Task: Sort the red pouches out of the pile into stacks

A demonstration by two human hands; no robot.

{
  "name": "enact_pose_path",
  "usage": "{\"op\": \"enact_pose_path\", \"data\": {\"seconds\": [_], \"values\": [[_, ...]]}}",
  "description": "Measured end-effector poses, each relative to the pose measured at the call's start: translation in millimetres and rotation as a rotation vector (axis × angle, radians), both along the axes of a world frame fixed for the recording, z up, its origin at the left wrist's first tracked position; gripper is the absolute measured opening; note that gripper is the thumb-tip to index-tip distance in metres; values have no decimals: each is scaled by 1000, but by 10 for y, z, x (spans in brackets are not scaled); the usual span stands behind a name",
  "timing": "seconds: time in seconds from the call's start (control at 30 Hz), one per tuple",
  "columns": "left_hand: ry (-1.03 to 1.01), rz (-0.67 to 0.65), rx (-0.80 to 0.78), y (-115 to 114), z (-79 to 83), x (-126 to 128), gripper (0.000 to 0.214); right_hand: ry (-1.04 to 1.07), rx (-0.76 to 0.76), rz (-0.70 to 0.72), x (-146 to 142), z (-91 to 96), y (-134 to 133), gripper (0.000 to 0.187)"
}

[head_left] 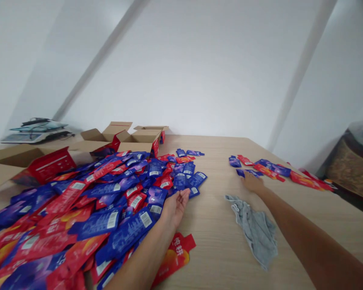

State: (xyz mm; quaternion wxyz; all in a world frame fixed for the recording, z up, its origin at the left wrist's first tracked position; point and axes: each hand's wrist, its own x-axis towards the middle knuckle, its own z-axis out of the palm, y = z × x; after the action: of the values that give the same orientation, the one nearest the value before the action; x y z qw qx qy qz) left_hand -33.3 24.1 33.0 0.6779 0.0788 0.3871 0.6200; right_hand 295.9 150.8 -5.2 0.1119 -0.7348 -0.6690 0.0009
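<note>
A big heap of blue and red sachets [87,205] covers the left half of a wooden table [218,249]. My left hand [176,205] lies at the heap's right edge, fingers stretched out and together, touching the nearest blue sachets and holding nothing. My right hand [251,182] reaches to the far right, resting flat by a small spread of blue and red sachets [272,170]; its fingertips touch a blue one. One red sachet [177,255] lies alone under my left forearm.
A grey cloth [255,229] lies crumpled between my arms. Open cardboard boxes [130,139] with red printing stand behind the heap, and another [24,163] at far left. A scale-like device [36,131] sits at back left. A dark object [351,161] stands off the table's right edge.
</note>
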Motion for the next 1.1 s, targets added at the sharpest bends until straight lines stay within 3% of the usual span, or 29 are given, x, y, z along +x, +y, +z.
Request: {"op": "enact_pose_path", "data": {"seconds": [0.1, 0.2, 0.33, 0.4, 0.53, 0.6, 0.7, 0.8, 0.9, 1.0, 1.1], "values": [[-64, -23, 21, -14, -23, 34, 19, -5, -11, 183, -391, -49, -140, 45], [3, -89, 35, -31, -79, 66, 16, 19, -15, 404, -785, -60, -481, 43], [429, -214, 224, -40, -166, 101, 12, 138, -43, 849, -1025, 121, -1054, 38], [722, -321, 383, -50, -204, 112, 25, 134, -65, 934, -1017, 271, -1329, 35], [1238, -576, 780, -138, -250, 121, 60, 142, -3, 828, -875, 469, -1885, 38], [1423, -713, 946, -213, -252, 137, 68, 151, -21, 758, -763, 448, -2138, 47], [1645, -848, 1036, -328, -224, 199, 63, 109, -75, 716, -550, 286, -2329, 46], [1797, -808, 1049, -417, -166, 288, 46, 111, -30, 611, -348, 129, -2211, 47], [1862, -743, 990, -456, -130, 336, 49, 210, 88, 430, -317, 134, -1937, 38], [1961, -638, 838, -438, -149, 315, 49, 362, 186, 343, -573, 245, -1744, 28], [2060, -568, 650, -399, -191, 267, 50, 363, 229, 454, -990, 251, -1687, 24]]}}
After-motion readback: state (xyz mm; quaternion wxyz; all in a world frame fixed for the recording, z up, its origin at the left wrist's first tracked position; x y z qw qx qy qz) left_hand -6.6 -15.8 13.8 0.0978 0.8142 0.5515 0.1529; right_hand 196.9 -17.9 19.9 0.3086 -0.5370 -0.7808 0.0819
